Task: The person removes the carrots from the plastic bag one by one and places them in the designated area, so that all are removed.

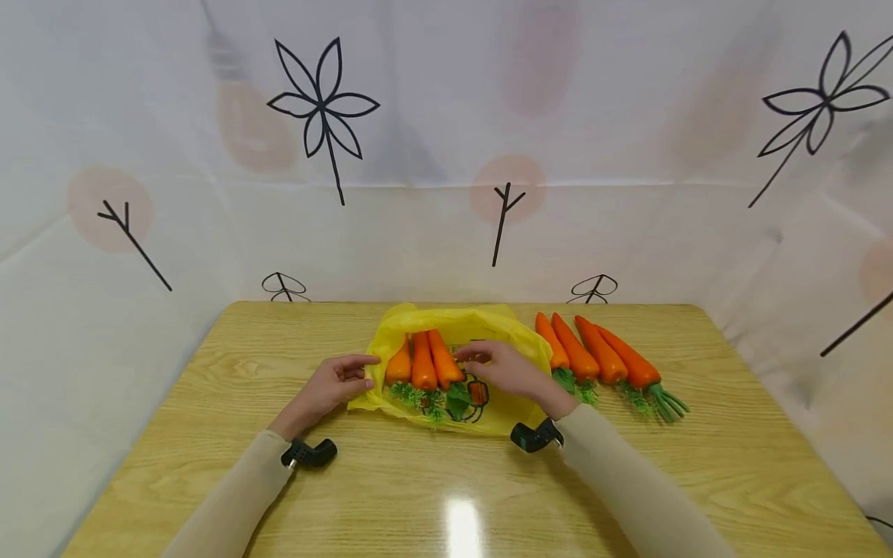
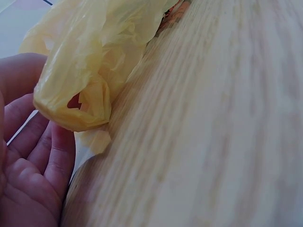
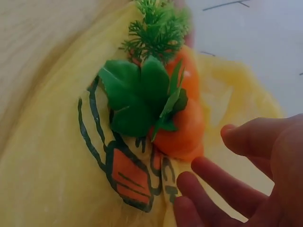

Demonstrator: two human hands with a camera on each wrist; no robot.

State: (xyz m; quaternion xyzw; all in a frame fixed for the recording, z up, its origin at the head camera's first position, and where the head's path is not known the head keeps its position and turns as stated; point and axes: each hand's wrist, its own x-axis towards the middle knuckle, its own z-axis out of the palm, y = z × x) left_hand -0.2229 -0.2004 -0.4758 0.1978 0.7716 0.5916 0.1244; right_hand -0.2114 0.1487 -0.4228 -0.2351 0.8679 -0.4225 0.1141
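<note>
A yellow plastic bag (image 1: 502, 418) with a dark printed drawing lies on the table, its edges raised around three carrots (image 1: 422, 361) with green tops. My left hand (image 1: 338, 381) is at the bag's left edge, thumb and index apart; the left wrist view shows its relaxed fingers (image 2: 60, 156) beside the crumpled plastic. Over the bag, my right hand (image 1: 505, 368) has its fingers spread close to the rightmost carrot (image 3: 182, 135), which bears broad green leaves (image 3: 130, 97). Whether the fingertips touch that carrot I cannot tell. Neither hand holds anything.
Several more carrots (image 1: 614, 360) lie side by side just right of the bag, green tops toward me. The wooden table (image 1: 391, 496) has a white patterned cloth (image 1: 418, 232) behind it and at both sides.
</note>
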